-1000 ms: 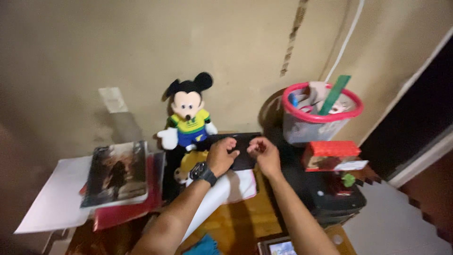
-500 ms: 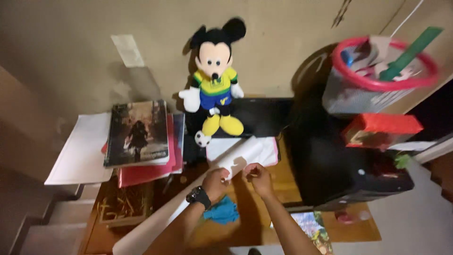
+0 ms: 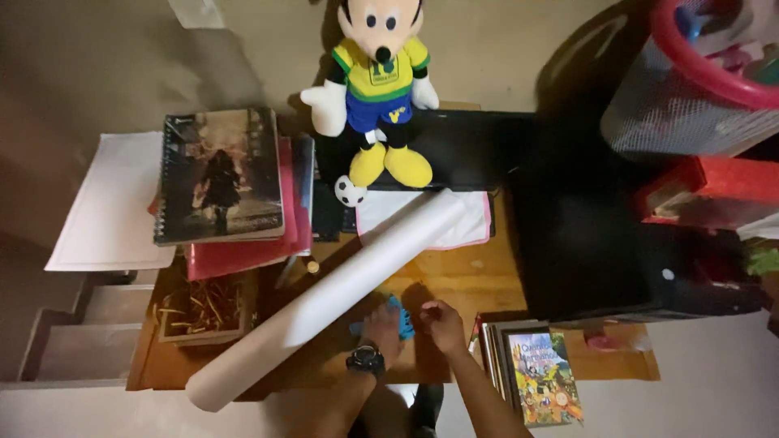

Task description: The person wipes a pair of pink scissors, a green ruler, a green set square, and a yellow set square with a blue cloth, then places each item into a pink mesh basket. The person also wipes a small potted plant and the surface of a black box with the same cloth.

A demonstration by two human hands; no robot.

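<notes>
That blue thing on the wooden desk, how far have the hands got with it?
Both hands are on it: the left hand, wearing a black wristwatch, covers the crumpled blue cloth-like thing, and the right hand pinches beside it. It still lies on the wooden desk, next to the long white paper roll. Nothing looks lifted.

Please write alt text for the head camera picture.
Seen from above, a person's left hand and right hand meet at a small blue object on a cluttered wooden desk, beside a long white paper roll; a plush mouse toy sits behind.
</notes>
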